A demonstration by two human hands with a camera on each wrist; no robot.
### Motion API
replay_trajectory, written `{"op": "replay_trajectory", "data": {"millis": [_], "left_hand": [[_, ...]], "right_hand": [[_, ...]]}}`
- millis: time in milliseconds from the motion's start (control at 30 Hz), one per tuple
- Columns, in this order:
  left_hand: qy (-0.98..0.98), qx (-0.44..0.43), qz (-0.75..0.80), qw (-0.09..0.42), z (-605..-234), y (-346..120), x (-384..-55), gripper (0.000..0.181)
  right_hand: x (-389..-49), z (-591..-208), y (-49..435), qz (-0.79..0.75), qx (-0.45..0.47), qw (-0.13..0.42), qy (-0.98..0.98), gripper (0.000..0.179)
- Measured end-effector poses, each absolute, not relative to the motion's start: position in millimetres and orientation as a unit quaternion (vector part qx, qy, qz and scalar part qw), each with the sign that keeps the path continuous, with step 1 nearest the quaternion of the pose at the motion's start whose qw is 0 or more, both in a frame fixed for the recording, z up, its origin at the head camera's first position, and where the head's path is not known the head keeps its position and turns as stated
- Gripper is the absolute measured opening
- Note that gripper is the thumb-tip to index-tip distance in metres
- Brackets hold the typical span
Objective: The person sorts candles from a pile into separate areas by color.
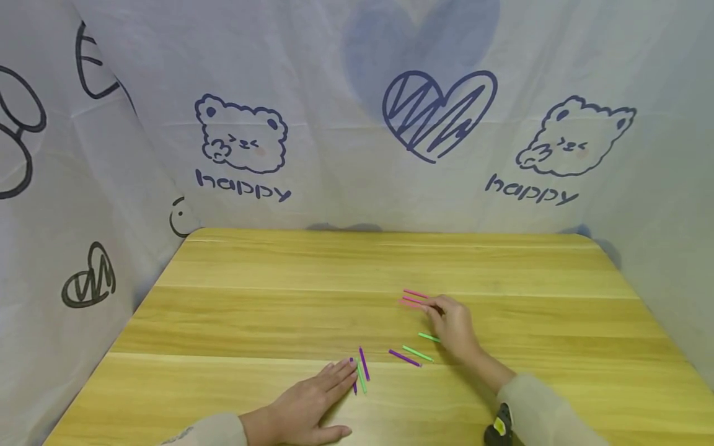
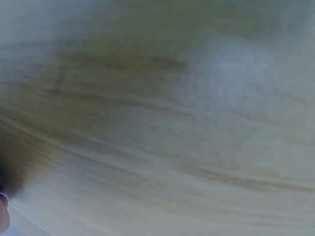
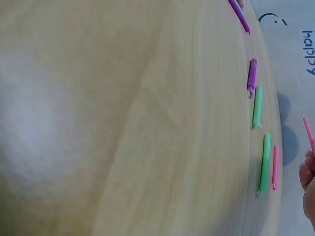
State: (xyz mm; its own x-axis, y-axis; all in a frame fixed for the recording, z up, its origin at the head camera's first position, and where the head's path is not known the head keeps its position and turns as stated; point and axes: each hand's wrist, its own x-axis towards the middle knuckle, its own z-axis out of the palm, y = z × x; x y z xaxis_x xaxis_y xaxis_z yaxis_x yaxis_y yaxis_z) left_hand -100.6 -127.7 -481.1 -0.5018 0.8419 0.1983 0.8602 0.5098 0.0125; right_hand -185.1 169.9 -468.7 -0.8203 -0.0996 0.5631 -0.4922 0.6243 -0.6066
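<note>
Left to right on the wood-grain table: left hand palm down, fingers straight, no grip; fingertips lie over a thin purple stick. Just beside it, a thin light-green stick, then a second purple stick, both slanted much the same way. Light, flat pressure should do there; such slim sticks probably roll easily.

Further right, apart from that group: a third purple stick and a second green stick, near each other. Beyond them, a thin pink stick on the table, and a third green stick partly behind the right hand.

Right grip: thumb and finger pinch one end of another pink stick; it looks lifted in the right wrist view. Exact pink count unclear in the head view. Best handled with a gentle pinch, stick near level, wrist clear of the greens. Left wrist view: blurred tabletop, no help.
</note>
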Motion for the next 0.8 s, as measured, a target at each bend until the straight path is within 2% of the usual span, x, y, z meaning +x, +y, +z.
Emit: {"op": "replay_trajectory", "data": {"millis": [800], "left_hand": [[-0.864,-0.493,-0.062,0.076,-480.5,-127.2,-101.9,0.074]], "right_hand": [[-204.7,-477.9,176.7,0.385,0.113,0.168,-0.901,0.007]]}}
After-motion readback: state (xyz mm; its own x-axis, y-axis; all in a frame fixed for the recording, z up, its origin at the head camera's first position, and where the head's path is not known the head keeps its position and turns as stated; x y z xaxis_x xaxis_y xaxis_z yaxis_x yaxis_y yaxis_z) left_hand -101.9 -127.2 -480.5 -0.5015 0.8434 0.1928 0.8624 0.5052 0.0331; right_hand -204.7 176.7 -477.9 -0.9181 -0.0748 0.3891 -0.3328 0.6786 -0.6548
